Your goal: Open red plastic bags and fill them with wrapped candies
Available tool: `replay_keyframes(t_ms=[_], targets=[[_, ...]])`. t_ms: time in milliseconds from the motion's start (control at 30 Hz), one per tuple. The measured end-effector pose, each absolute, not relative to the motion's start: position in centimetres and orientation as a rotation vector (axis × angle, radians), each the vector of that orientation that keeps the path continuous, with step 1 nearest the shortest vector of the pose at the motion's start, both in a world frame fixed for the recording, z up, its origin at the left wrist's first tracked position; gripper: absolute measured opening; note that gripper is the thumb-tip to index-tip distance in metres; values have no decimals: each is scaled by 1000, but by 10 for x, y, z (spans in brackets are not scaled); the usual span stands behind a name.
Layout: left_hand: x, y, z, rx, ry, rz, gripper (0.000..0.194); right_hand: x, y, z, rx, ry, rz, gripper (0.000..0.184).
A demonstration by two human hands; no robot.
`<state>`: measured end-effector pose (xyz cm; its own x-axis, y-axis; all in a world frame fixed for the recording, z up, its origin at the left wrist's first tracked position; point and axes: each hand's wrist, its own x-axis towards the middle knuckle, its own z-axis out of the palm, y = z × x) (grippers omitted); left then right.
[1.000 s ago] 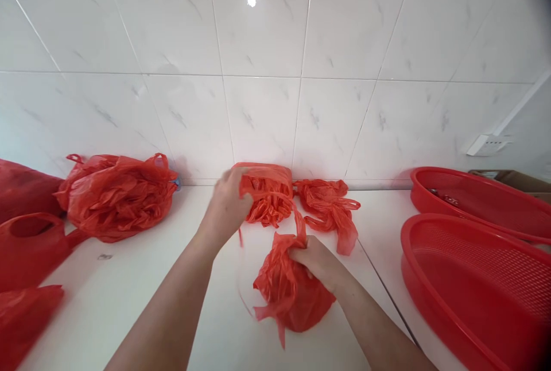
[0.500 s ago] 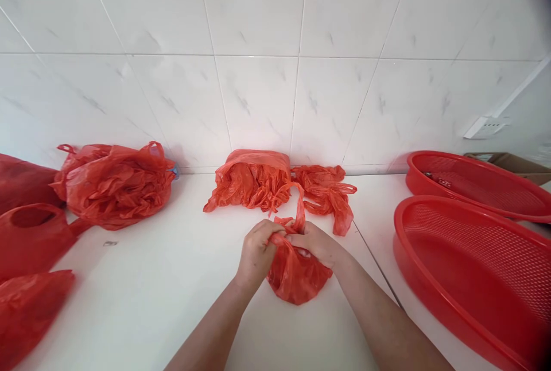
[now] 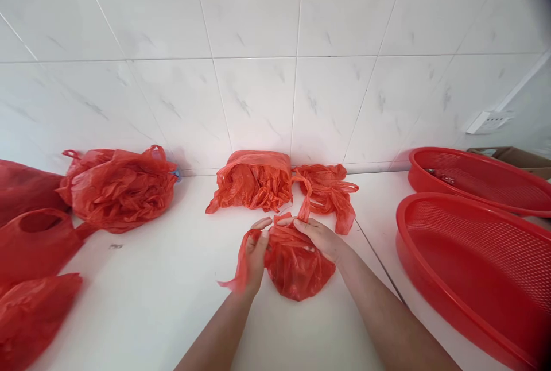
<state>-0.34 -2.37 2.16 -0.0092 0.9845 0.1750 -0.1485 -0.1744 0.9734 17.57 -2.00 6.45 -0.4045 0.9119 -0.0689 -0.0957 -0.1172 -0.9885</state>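
A crumpled red plastic bag [image 3: 297, 265] lies on the white counter [image 3: 163, 296] between my hands. My left hand [image 3: 255, 250] grips the bag's left edge, and a flap hangs over its wrist. My right hand [image 3: 316, 236] pinches the top of the same bag, with one handle strip rising from its fingers. Behind them, against the tiled wall, a bundle of red bags [image 3: 252, 180] lies on its side. A loose red bag [image 3: 329, 190] lies just right of the bundle.
A stuffed red bag [image 3: 118, 187] sits at the back left, with more red bags [image 3: 32, 244] along the left edge. Two red mesh baskets [image 3: 473, 267] stand at the right. A cardboard box [image 3: 516, 157] and a wall socket [image 3: 488, 121] are beyond them.
My left hand came back from the bundle at the wall and joined my right hand on the bag. The bag's left edge has since been pulled outward.
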Motion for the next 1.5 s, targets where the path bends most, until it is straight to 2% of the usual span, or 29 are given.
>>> replay_keyframes(t_ms=[133, 233, 333, 400, 567, 667, 867, 1267, 1433, 1500], targets=[[0, -35, 23, 1660, 1055, 1358, 51, 168, -27, 74, -973, -1516, 1584, 40], [4, -39, 24, 1544, 1040, 1283, 45, 164, -31, 81, -943, -1714, 1484, 36], [7, -36, 27, 1354, 1030, 1280, 43, 165, -31, 83, -993, -1893, 1428, 51], [6, -34, 30, 1303, 1050, 1293, 41, 167, -31, 81, -1040, -1921, 1381, 52], [3, -32, 33, 1273, 975, 1244, 37, 168, -27, 70, -1211, -1840, 1087, 24], [3, -33, 33, 1230, 917, 1208, 39, 169, -24, 65, -1263, -1811, 989, 15], [6, -37, 40, 1135, 998, 1278, 37, 174, -18, 62, -1229, -1862, 1125, 25], [-3, -25, 24, 1463, 788, 1237, 27, 169, -9, 45, -963, -1344, 1617, 11], [-8, -21, 20, 1682, 700, 1270, 21, 170, -10, 45, -901, -1262, 1723, 24], [-9, -23, 22, 1780, 752, 1253, 18, 170, -11, 46, -888, -1267, 1713, 22]])
